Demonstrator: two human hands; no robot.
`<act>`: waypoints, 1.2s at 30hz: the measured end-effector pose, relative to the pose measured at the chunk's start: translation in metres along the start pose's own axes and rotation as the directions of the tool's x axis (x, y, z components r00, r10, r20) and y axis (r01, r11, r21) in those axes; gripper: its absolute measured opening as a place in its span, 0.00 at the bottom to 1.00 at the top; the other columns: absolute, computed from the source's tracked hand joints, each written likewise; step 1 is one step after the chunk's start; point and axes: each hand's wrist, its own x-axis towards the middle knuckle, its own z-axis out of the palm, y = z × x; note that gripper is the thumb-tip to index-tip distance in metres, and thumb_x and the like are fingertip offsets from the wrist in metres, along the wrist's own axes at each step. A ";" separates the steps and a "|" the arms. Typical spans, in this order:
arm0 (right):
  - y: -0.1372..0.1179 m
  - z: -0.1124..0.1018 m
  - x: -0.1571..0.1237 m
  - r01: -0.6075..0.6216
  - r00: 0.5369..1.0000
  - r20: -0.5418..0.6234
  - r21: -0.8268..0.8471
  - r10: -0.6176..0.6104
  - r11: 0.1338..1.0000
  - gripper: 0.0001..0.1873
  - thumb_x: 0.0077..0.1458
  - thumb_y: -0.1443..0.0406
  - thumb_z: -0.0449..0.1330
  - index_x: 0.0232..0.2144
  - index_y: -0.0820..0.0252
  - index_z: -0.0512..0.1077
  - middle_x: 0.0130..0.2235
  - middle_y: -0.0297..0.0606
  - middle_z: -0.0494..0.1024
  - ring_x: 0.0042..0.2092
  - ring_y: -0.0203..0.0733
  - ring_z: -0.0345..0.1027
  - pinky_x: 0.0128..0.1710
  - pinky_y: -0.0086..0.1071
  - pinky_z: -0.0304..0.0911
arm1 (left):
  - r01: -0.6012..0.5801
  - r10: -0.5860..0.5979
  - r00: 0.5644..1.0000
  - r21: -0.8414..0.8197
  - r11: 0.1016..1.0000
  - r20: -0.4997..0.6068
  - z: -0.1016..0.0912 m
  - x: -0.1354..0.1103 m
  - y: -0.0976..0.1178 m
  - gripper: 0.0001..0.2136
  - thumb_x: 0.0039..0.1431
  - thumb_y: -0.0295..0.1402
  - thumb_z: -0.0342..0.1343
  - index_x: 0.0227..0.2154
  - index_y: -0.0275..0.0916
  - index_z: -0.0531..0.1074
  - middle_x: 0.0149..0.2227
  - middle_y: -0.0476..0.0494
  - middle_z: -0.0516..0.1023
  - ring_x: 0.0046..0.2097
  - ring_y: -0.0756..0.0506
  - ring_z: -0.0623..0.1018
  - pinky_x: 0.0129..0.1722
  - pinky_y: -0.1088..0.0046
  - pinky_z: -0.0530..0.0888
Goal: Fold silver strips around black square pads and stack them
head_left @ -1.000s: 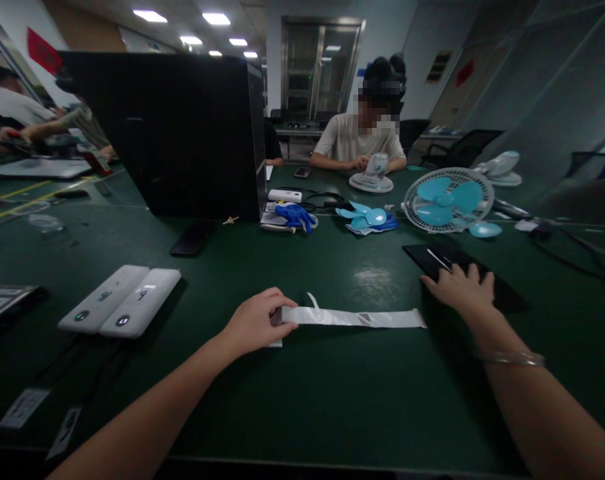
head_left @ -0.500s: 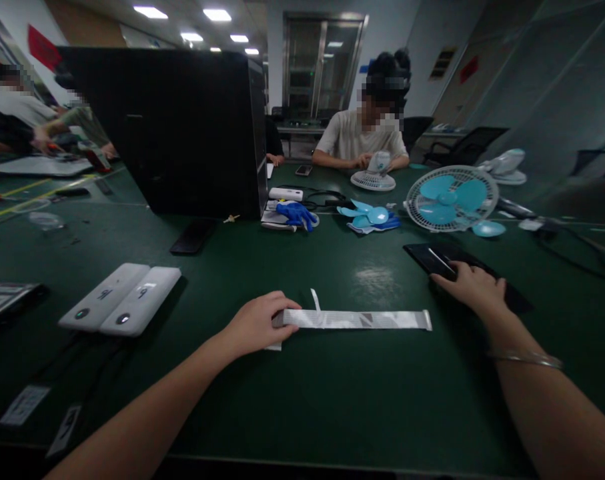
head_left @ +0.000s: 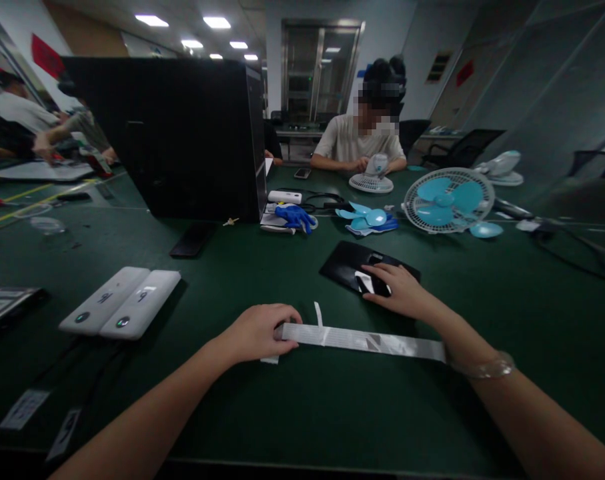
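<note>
The white ribbon cable (head_left: 349, 337) stretches across the table (head_left: 302, 407), below the middle of your view. Your left hand (head_left: 259, 331), at its nine o'clock end, pinches it between thumb and fingers; a thin white tab (head_left: 318, 313) sticks up toward twelve. Its three o'clock end reaches your right wrist (head_left: 452, 333), and I cannot tell whether they touch. Your right hand (head_left: 399, 290), at one o'clock from the cable, lies over the black panel (head_left: 339, 263), fingers and thumb parted on it; whether they grip it, I cannot tell. The panel lies at twelve o'clock from the cable. Beyond it, also at twelve, light blue fan blades (head_left: 359, 216) rest on a blue cloth (head_left: 385, 227), with a person (head_left: 349, 140) behind. The fan (head_left: 447, 200) sits at one o'clock. A blue-and-white glove (head_left: 295, 217) is at eleven, a black phone (head_left: 191, 241) and the big black box (head_left: 172, 137) at ten, and two white packs (head_left: 117, 297) at nine
</note>
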 end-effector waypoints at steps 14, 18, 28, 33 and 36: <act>-0.104 -0.014 -0.021 0.375 0.893 0.131 0.312 -0.430 0.873 0.37 0.55 0.50 0.59 0.64 0.42 0.53 0.67 0.34 0.48 0.66 0.51 0.39 0.64 0.51 0.41 | -0.072 0.068 0.997 0.076 0.995 0.045 -0.005 -0.004 -0.002 0.15 0.53 0.43 0.60 0.43 0.45 0.72 0.25 0.57 0.73 0.27 0.52 0.72 0.27 0.77 0.61; -0.101 -0.012 -0.019 0.377 0.895 0.128 0.298 -0.428 0.877 0.39 0.55 0.48 0.58 0.65 0.44 0.51 0.67 0.35 0.48 0.67 0.50 0.39 0.65 0.51 0.37 | -0.064 0.060 0.997 0.069 0.996 0.055 -0.004 -0.003 -0.001 0.14 0.54 0.44 0.60 0.42 0.45 0.74 0.28 0.55 0.75 0.28 0.52 0.73 0.29 0.76 0.62; -0.089 -0.034 -0.026 0.343 0.910 0.092 0.383 -0.405 0.858 0.28 0.63 0.53 0.50 0.63 0.49 0.57 0.64 0.37 0.58 0.61 0.46 0.55 0.59 0.46 0.56 | 0.124 -0.125 0.992 -0.014 0.992 -0.027 -0.002 0.003 -0.007 0.14 0.60 0.43 0.53 0.45 0.47 0.75 0.37 0.50 0.79 0.33 0.48 0.75 0.31 0.73 0.66; -0.095 -0.023 -0.026 0.467 0.878 -0.007 0.240 -0.479 0.851 0.28 0.58 0.57 0.58 0.61 0.49 0.61 0.59 0.38 0.65 0.58 0.46 0.60 0.56 0.45 0.60 | 0.219 -0.225 0.966 -0.057 0.974 -0.127 0.002 0.006 -0.011 0.15 0.60 0.44 0.51 0.46 0.45 0.74 0.42 0.48 0.79 0.37 0.47 0.76 0.34 0.72 0.68; -0.102 -0.015 -0.025 0.516 0.853 -0.029 0.194 -0.521 0.834 0.24 0.60 0.63 0.55 0.59 0.49 0.63 0.56 0.35 0.69 0.55 0.42 0.63 0.53 0.43 0.62 | 0.224 -0.227 0.964 -0.040 0.974 -0.134 0.004 0.007 -0.011 0.16 0.61 0.45 0.51 0.47 0.46 0.74 0.43 0.48 0.79 0.37 0.46 0.76 0.35 0.71 0.69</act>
